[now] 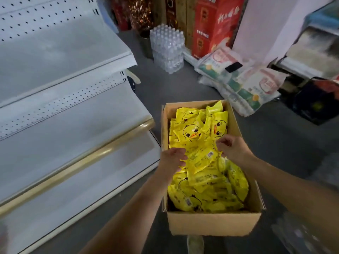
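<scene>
Grey floor holds cardboard box of yellow packets, beside shelving.

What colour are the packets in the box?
The packets are yellow with duck faces; head view.

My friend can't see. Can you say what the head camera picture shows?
A left hand and a right hand reach into an open cardboard box full of yellow duck-face packets. The left hand pinches the edge of a barcoded packet; the right hand's curled fingers are at its other end. The box stands on a grey floor beside white shelves.
</scene>
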A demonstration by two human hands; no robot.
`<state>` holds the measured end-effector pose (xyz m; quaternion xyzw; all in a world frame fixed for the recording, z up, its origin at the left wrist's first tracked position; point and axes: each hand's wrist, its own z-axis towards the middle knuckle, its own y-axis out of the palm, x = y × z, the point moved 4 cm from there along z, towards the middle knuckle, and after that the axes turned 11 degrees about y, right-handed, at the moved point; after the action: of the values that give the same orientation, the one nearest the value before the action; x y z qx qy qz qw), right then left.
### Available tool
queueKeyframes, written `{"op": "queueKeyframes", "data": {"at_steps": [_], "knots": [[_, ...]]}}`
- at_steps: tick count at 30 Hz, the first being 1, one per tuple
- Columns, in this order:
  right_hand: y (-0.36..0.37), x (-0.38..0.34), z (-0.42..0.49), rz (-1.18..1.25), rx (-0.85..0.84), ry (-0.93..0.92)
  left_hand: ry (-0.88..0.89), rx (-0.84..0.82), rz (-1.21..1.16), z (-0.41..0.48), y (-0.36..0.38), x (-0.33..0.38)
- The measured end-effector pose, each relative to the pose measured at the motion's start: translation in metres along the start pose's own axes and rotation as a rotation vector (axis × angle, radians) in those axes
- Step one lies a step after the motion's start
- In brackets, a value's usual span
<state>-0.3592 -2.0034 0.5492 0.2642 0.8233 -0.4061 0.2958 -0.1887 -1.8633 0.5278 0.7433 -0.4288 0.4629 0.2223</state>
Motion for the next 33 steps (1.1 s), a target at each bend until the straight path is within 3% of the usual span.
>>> {"op": "queueKeyframes", "data": {"at_steps": [5, 13, 21, 26, 29, 33], "knots": [[0.006, 0.058, 0.039, -0.26, -0.051, 0.106, 0.106, -0.111, 0.41, 0.04, 0.047, -0.065], [0.036, 0.104, 0.089, -0.484, -0.106, 0.157, 0.124, -0.092, 0.554, 0.102, 0.088, -0.111], [0.06, 0.118, 0.133, -0.695, -0.027, 0.217, 0.179, -0.226, 0.897, 0.159, 0.098, -0.136], [0.068, 0.114, 0.151, -0.943, -0.001, 0.196, 0.291, -0.165, 1.236, 0.173, 0.108, -0.126], [0.065, 0.109, 0.155, -1.024, -0.005, 0.169, 0.175, -0.194, 1.197, 0.177, 0.11, -0.128], [0.056, 0.104, 0.147, -0.955, 0.005, 0.191, 0.047, -0.24, 0.722, 0.164, 0.106, -0.136]]}}
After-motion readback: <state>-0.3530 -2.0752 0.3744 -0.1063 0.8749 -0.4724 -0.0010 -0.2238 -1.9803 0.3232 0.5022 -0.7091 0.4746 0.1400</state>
